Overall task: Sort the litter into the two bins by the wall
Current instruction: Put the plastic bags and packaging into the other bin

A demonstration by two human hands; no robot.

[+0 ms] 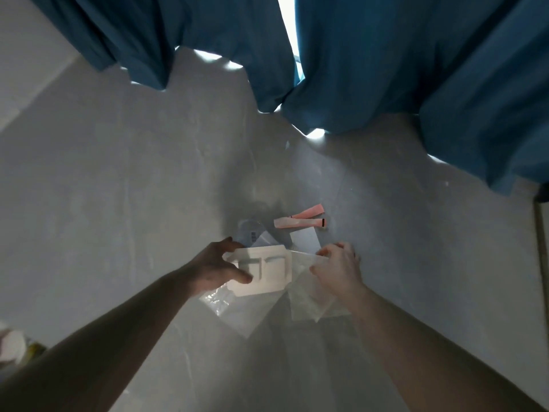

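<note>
On the grey floor (124, 203), low in the middle of the view, lies a small heap of litter. At its centre is a white moulded tray (261, 270) with shallow rectangular recesses, lifted at a tilt. The left hand (212, 269) grips it from the 9 o'clock side: the thumb lies curled across the tray's lower left face, and the fingers wrap behind its upper left edge. At 3 o'clock of the tray, touching its right edge, a sheet of clear plastic film (300, 260) is pinched by the right hand (338, 270), whose fingers are curled round the film's upper edge. More clear plastic wrap (234, 307) spreads on the floor at 6 o'clock, under the tray and both hands.

At 12 o'clock of the tray a white card (306, 240) lies flat, with a smaller pale packet (263, 239) and a clear round lid (248, 228) just left of it. Farther out at 1 o'clock two pink tubes (300, 222) lie side by side, touching, apart from both hands.

Blue curtains (371, 60) hang across the top of the view, daylight showing through the gap between them.
</note>
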